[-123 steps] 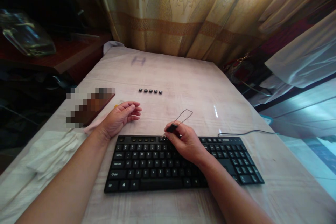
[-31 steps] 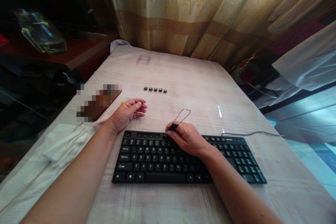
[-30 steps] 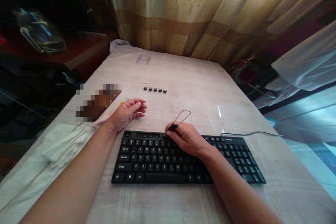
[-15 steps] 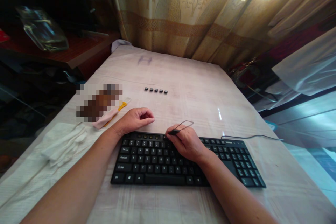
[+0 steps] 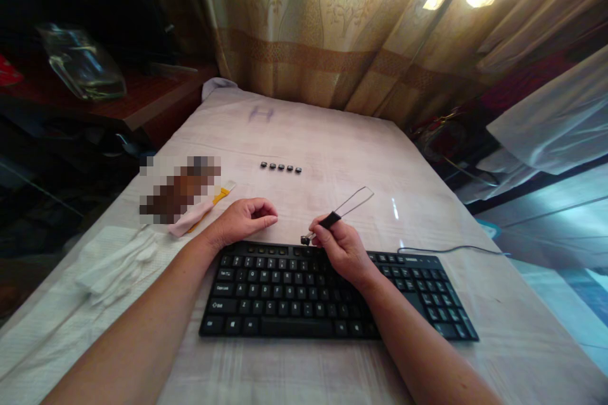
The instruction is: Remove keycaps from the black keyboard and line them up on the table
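Observation:
A black keyboard [image 5: 294, 328] lies across the cloth-covered surface. My right hand [image 5: 342, 247] grips a wire tool [image 5: 329, 221] with a black sleeve over the keyboard's upper middle. At the tool's lower end is a small black keycap [image 5: 304, 240], just above the keyboard's back edge. My left hand [image 5: 247, 220] rests at the keyboard's back left corner, its fingers curled with a gap between thumb and fingertips and nothing visible in them. Several black keycaps [image 5: 281, 167] stand in a short row beyond the hands.
On the left lie a brush-like item with a yellow part [image 5: 221, 195], a blurred-out object [image 5: 178, 193] and a crumpled white cloth [image 5: 118, 262]. A glass container [image 5: 88, 66] stands on the wooden shelf. The keyboard's cable [image 5: 451, 250] runs right. Curtains hang behind.
My right hand has lifted the tool, now turned more upright, and a keycap shows at its lower end above the keyboard. My left hand has stayed in place. The view has shifted slightly.

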`<control>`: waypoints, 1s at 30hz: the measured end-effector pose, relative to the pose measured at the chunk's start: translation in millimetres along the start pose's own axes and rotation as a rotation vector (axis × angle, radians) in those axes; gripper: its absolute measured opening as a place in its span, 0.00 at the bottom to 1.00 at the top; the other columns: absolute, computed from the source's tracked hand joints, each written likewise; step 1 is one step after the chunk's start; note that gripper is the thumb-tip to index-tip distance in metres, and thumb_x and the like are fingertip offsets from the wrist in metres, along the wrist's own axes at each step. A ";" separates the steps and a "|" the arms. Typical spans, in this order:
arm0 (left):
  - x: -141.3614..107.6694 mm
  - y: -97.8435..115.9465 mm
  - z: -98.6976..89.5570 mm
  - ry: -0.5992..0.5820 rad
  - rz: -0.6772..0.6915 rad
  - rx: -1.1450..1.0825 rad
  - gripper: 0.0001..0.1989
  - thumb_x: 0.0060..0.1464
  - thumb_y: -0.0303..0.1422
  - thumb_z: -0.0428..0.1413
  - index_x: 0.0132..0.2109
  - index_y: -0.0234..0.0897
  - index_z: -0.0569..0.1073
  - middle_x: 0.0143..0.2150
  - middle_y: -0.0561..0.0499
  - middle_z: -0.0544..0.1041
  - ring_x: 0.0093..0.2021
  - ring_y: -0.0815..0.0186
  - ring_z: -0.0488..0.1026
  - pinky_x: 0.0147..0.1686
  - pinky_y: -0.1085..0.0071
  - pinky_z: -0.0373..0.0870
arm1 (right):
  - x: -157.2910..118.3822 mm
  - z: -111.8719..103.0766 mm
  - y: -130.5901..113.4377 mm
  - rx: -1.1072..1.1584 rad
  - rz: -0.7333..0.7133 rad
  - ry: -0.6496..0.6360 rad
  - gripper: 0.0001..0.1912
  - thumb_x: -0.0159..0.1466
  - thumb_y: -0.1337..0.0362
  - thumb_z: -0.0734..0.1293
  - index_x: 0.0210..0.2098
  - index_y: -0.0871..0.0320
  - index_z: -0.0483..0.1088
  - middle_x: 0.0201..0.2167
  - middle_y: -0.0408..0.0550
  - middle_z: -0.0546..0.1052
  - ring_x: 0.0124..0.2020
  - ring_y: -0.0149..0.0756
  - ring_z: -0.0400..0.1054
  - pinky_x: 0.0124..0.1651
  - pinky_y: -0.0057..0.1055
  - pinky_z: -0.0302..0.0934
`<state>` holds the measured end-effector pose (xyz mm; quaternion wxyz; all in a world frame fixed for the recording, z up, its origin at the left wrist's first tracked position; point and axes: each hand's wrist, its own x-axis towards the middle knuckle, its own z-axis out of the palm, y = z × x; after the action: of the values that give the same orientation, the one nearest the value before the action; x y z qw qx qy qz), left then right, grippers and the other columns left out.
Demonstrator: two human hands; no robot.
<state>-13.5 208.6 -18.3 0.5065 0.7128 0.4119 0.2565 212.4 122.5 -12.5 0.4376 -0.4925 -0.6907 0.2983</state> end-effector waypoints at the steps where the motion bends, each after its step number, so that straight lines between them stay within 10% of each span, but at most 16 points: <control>1: 0.2 0.1 -0.3 -0.010 -0.003 0.011 0.14 0.47 0.43 0.59 0.33 0.36 0.75 0.28 0.53 0.74 0.30 0.66 0.70 0.33 0.71 0.66 | 0.3 0.4 1.3 0.039 0.032 0.024 0.12 0.67 0.57 0.60 0.35 0.58 0.68 0.23 0.43 0.73 0.24 0.31 0.69 0.30 0.28 0.64; 18: -12.3 43.5 19.7 -0.158 0.095 0.360 0.16 0.49 0.40 0.60 0.45 0.40 0.77 0.41 0.50 0.80 0.40 0.62 0.75 0.41 0.70 0.69 | 3.9 1.1 3.5 0.214 0.100 0.074 0.13 0.66 0.54 0.61 0.35 0.58 0.68 0.23 0.43 0.72 0.25 0.30 0.68 0.31 0.27 0.63; 30: -11.4 34.6 39.5 -0.124 0.085 0.071 0.10 0.52 0.36 0.58 0.39 0.36 0.78 0.36 0.51 0.79 0.36 0.65 0.75 0.37 0.72 0.71 | 2.3 -0.1 0.7 0.151 0.032 0.007 0.11 0.68 0.58 0.60 0.35 0.57 0.68 0.24 0.43 0.73 0.27 0.30 0.68 0.33 0.27 0.62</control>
<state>22.7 173.6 0.5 0.4940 0.7616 0.3581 0.2184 212.5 124.9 -12.4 0.4710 -0.4699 -0.6567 0.3550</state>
